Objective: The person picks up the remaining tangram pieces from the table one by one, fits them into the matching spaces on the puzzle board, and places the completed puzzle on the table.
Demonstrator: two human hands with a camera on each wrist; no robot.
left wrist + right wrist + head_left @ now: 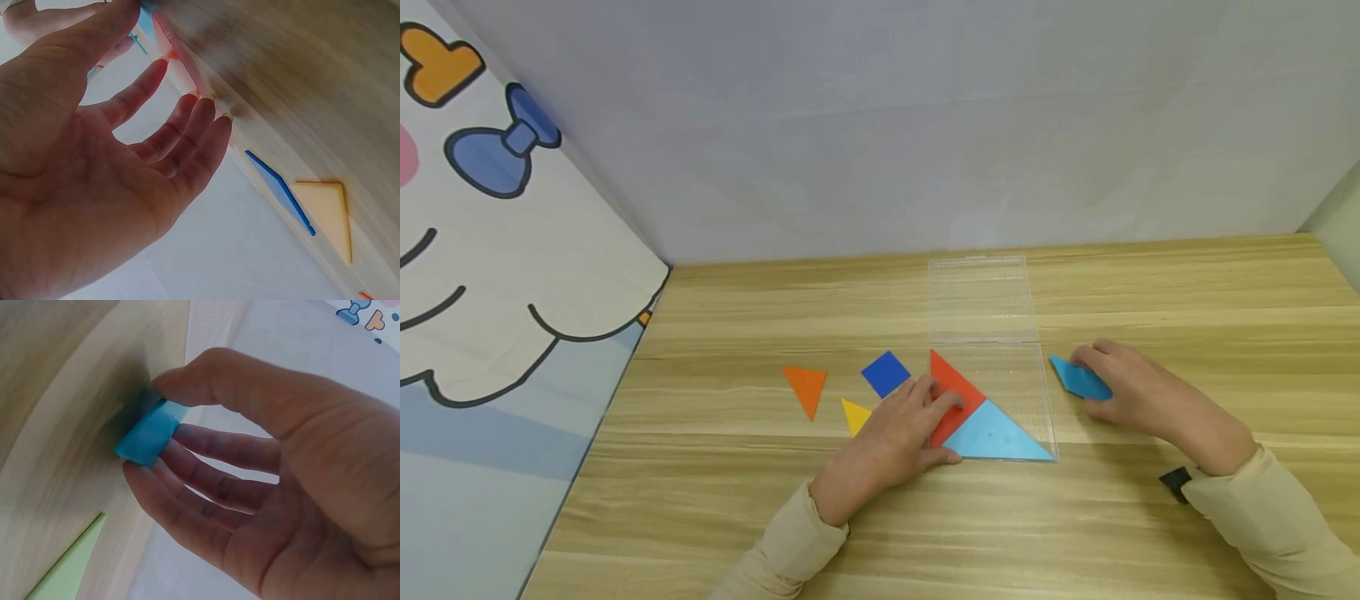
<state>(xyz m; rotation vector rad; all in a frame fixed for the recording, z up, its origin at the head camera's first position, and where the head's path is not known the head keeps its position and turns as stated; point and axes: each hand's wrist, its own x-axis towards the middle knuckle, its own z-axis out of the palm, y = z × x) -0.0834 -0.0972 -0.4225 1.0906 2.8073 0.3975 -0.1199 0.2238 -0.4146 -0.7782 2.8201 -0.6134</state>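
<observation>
Grip first, in the head view: the right hand (1131,390) pinches a flat bright-blue four-sided piece (1078,380) just right of a clear plastic tray (1021,379) on the wood-grained bench (700,483). The left hand (891,432), loosely bent, reaches over a flat red triangle (957,383) beside a flat light-blue triangle (1000,435); a nudge could shift both.

Left wrist view: fingertips lie at the red edge; pressure cannot be told.

Right wrist view: only fingertips hold the bright-blue piece, so it might slip. No writing is readable.
</observation>
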